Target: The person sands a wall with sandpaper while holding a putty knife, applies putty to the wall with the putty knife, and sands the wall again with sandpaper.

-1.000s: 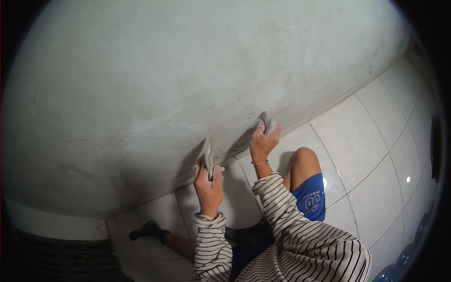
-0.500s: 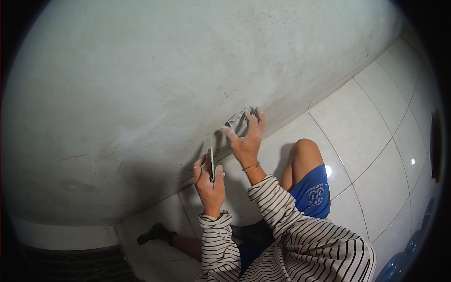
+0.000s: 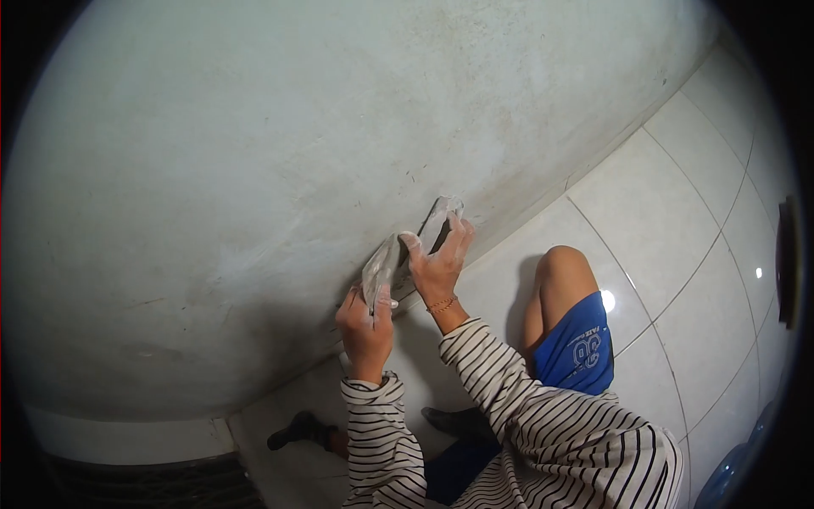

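My left hand (image 3: pixel 365 332) grips a flat, pale putty scraper (image 3: pixel 381 270) between thumb and fingers, its broad face smeared whitish grey. Just right of it, my right hand (image 3: pixel 437 270) is closed on a second flat scraper (image 3: pixel 436 222), which has pale smears and a dark underside. The two tools are side by side in front of the lower wall (image 3: pixel 280 153), and the right thumb tip is by the upper end of the left scraper. Whether either tool touches the wall is hard to tell. White residue coats the fingers of both hands.
The wall meets a white tiled floor (image 3: pixel 644 220) along a diagonal edge. My bent knee (image 3: pixel 566 276) rises close to the wall on the right. A dark slatted object (image 3: pixel 153 483) is at lower left, and blue, shiny rounded objects (image 3: pixel 721 475) stand at lower right.
The left scraper has turned from edge-on to showing its broad face. My right hand has shifted slightly left and down, its fingers closer around its scraper. The view has tilted a little.
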`<act>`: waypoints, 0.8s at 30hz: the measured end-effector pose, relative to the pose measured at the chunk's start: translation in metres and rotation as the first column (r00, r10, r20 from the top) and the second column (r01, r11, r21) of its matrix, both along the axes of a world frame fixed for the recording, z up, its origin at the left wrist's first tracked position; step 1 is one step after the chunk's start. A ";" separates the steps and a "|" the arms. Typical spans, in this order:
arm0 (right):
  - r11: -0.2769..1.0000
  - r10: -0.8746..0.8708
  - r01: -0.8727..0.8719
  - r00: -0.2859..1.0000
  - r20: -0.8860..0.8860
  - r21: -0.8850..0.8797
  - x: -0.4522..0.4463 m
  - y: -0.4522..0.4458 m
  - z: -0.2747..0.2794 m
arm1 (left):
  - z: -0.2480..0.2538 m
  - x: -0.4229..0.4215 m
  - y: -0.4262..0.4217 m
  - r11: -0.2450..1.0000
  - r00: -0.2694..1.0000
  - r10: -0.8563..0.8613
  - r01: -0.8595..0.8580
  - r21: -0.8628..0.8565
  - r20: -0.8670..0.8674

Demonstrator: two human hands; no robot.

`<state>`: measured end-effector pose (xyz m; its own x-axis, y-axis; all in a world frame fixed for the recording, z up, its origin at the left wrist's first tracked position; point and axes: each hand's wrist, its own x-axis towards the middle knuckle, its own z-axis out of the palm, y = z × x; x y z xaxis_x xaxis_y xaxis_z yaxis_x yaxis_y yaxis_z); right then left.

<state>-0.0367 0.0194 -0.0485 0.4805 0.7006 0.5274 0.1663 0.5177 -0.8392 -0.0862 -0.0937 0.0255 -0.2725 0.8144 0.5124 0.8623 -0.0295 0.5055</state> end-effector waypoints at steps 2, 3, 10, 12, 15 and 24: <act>1.000 0.022 -0.021 0.997 -0.077 0.010 0.001 0.007 -0.004 | 0.009 -0.011 0.008 0.999 0.992 -0.046 0.045 -0.011 -0.118; 1.000 0.016 -0.016 0.997 -0.075 0.009 0.004 0.010 -0.006 | 0.012 -0.015 0.010 0.997 0.970 -0.077 0.075 -0.018 -0.233; 0.978 0.086 -0.155 0.907 -0.411 -0.137 0.029 0.013 0.014 | 0.049 -0.035 0.024 0.988 0.981 -0.120 0.102 -0.120 -0.152; 0.949 0.270 -0.312 0.755 -0.597 0.036 0.047 0.017 0.026 | 0.061 -0.041 0.024 0.975 0.968 -0.200 0.181 -0.125 -0.154; 0.995 0.061 -0.082 0.943 -0.328 -0.051 0.081 0.052 0.019 | 0.078 -0.033 0.021 0.976 0.963 -0.214 0.202 -0.086 -0.162; 0.941 0.005 0.023 0.997 -0.083 0.337 0.108 0.095 0.093 | 0.125 -0.003 0.028 0.961 0.955 -0.248 0.263 0.081 -0.166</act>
